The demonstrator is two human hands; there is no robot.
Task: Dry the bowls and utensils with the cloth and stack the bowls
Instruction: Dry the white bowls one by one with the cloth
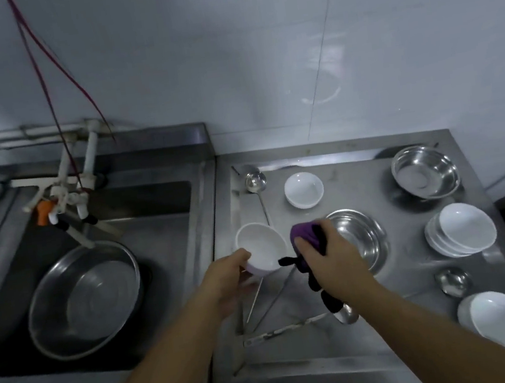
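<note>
My left hand (229,278) grips a white bowl (262,248) by its near rim, tilted above the steel counter (377,345). My right hand (333,254) holds a purple and black cloth (307,237) bunched just right of that bowl. Behind the right hand sits a steel bowl (366,234). A single white bowl (303,190) stands further back. Stacked white bowls (463,228) rest at the right, and more white bowls (502,320) lie at the near right. A ladle (255,180) lies at the back left; several long utensils (282,332) lie under my arms.
A second steel bowl (425,171) stands at the back right corner and a small ladle head (452,280) lies near the right edge. Left of the counter is a sink (159,223) holding a large steel basin (85,297) under taps (63,203).
</note>
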